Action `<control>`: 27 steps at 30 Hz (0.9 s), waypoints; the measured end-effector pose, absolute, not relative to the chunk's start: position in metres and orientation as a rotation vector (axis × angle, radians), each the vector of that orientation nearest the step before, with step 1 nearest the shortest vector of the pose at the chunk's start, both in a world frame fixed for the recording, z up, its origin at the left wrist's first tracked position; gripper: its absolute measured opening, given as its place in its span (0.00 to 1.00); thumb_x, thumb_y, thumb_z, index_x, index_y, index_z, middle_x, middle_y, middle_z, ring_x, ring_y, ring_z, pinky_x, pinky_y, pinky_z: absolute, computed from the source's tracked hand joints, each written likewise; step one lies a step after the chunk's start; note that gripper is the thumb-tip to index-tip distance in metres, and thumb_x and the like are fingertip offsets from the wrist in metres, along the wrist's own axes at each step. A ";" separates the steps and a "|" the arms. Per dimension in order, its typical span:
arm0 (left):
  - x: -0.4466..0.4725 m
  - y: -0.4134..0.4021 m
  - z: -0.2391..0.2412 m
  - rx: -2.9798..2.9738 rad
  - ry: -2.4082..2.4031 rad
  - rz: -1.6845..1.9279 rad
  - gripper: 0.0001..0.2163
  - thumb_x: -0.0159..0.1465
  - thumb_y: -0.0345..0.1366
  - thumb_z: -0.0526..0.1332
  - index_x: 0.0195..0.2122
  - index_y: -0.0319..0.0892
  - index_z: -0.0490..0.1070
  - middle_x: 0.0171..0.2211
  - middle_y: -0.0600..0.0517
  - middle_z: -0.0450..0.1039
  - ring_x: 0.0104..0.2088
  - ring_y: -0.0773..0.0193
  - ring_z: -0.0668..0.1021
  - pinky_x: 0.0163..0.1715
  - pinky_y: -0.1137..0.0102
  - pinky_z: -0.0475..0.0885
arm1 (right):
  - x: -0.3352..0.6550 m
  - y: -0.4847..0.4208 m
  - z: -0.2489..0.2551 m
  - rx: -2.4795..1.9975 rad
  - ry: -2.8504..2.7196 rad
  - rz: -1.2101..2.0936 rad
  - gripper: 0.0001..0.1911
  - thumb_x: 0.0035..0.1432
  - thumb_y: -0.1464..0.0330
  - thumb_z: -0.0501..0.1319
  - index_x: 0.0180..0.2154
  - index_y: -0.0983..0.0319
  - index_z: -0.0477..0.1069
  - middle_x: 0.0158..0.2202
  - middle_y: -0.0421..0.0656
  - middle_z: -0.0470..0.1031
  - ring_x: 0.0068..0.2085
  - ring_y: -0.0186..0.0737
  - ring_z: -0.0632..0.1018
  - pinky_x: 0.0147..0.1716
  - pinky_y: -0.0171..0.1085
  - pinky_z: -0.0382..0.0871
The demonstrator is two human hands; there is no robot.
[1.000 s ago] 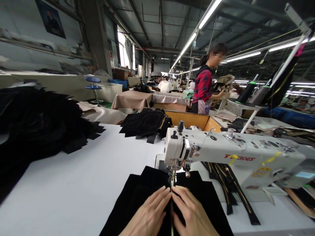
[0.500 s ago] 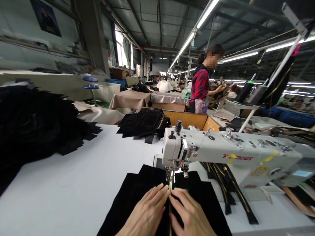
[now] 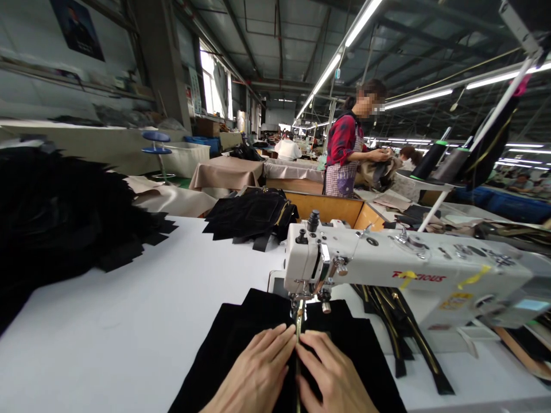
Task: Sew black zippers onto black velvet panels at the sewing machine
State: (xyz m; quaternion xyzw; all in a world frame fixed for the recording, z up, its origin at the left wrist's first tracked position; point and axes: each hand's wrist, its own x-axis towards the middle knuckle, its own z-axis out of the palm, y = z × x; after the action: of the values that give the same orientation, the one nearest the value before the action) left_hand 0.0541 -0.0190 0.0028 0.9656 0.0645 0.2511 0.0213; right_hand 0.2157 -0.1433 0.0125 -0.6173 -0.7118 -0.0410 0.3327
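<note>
Here, the left hand [image 3: 257,367] lies flat, fingers together, and the right hand [image 3: 334,370] slightly spread, 1 on each side of the zip [image 3: 299,324], both touching black cloth [image 3: 230,330] on the counter [image 3: 107,332] before the sewing machine [image 3: 365,258]

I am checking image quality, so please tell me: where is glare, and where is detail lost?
Head view: glare whitens the window and ceiling lights; head view: the black fabric at lower centre and the black pile at far left show little detail.
</note>
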 end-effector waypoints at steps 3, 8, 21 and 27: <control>0.055 -0.019 0.007 2.968 0.223 0.669 0.26 0.63 0.23 0.53 0.62 0.42 0.63 0.59 0.48 0.69 0.57 0.57 0.74 0.58 0.62 0.70 | 0.223 -0.136 0.021 -1.657 -1.849 -0.048 0.20 0.60 0.79 0.51 0.50 0.64 0.71 0.46 0.48 0.75 0.48 0.45 0.76 0.49 0.44 0.77; 0.056 -0.017 0.008 2.947 0.258 0.583 0.26 0.63 0.24 0.54 0.63 0.43 0.61 0.60 0.47 0.68 0.60 0.56 0.71 0.62 0.58 0.65 | 0.236 -0.119 0.018 -1.782 -1.907 -0.166 0.23 0.64 0.78 0.50 0.59 0.67 0.66 0.57 0.52 0.71 0.57 0.48 0.73 0.56 0.48 0.72; 0.074 0.000 0.017 2.994 0.287 0.475 0.26 0.64 0.24 0.53 0.64 0.44 0.59 0.62 0.47 0.66 0.61 0.55 0.70 0.62 0.54 0.65 | 0.247 -0.103 0.020 -1.873 -1.840 -0.005 0.19 0.64 0.75 0.53 0.56 0.64 0.68 0.55 0.50 0.73 0.55 0.48 0.75 0.55 0.47 0.72; 0.071 -0.002 0.003 3.032 0.256 0.621 0.26 0.64 0.23 0.52 0.65 0.42 0.57 0.61 0.48 0.67 0.60 0.56 0.71 0.60 0.58 0.68 | 0.231 -0.131 0.012 -1.800 -1.943 -0.049 0.29 0.56 0.79 0.53 0.60 0.67 0.63 0.58 0.52 0.69 0.59 0.46 0.71 0.58 0.44 0.71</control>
State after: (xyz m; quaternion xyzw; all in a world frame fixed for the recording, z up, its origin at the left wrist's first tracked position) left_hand 0.0711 -0.0020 0.0034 0.9761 0.0825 0.2000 0.0180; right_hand 0.2310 -0.1313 0.0124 -0.6590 -0.7113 -0.0178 0.2440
